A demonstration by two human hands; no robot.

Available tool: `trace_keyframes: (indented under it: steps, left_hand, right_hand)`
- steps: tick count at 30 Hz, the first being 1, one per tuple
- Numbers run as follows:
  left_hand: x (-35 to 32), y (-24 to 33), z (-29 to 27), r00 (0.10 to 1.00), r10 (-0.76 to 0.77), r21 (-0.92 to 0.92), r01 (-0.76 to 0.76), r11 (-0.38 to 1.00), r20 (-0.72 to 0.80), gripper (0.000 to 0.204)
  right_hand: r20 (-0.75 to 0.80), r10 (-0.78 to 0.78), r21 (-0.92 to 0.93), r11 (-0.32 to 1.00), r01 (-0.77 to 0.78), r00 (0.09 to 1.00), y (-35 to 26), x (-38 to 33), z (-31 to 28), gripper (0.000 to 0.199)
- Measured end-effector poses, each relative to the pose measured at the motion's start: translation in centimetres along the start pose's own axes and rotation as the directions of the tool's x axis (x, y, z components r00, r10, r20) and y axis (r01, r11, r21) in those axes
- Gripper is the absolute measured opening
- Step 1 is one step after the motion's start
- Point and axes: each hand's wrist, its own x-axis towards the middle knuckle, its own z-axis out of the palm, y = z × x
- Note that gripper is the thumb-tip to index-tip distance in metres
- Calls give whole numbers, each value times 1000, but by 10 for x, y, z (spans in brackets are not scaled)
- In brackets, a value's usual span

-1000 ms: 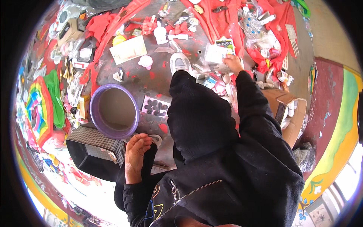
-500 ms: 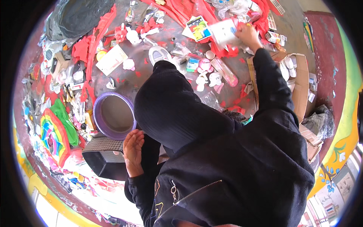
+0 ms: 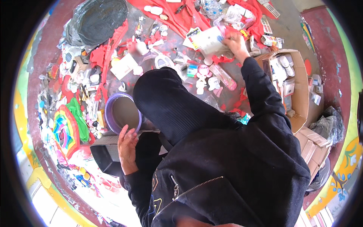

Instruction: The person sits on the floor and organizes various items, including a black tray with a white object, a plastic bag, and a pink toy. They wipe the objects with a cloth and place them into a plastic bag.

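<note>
My right hand (image 3: 236,45) reaches far forward and is closed on the edge of a whitish flat packet (image 3: 209,42). The packet is blurred, and what is in it cannot be made out. It is held over the floor litter and partly covers a yellow and black printed card (image 3: 193,33). My left hand (image 3: 127,148) holds nothing and has its fingers apart. It hovers beside the black basket (image 3: 103,155), just nearer to me than the purple-rimmed tub (image 3: 108,115).
A cardboard box (image 3: 301,102) with white bottles and small boxes stands at the right. A large dark basin (image 3: 99,22) is at the far left. Red cloth (image 3: 174,17), a white card (image 3: 124,67) and a pink-ended clear tube (image 3: 224,75) lie scattered on the floor.
My right hand has drawn the packet slightly left and nearer. The fingers of my left hand have spread a little. The whole view has shifted slightly.
</note>
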Motion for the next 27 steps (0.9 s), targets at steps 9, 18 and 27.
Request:
trace_keyframes:
  steps: [9, 18, 27]
  left_hand:
    - [-29, 41, 4, 939, 283, -19, -285, 958, 194, 48]
    - [-30, 61, -22, 626, 698, -495, -509, 704, 348, 77]
    - [-14, 34, -57, 832, 552, -782, -305, 544, 60, 37]
  right_hand:
    - [241, -320, 735, 676, 43, 916, -228, -3, 26, 11]
    - [696, -495, 605, 794, -54, 520, -368, -129, 139, 14]
    - [846, -261, 343, 934, -100, 464, -351, -174, 268, 9]
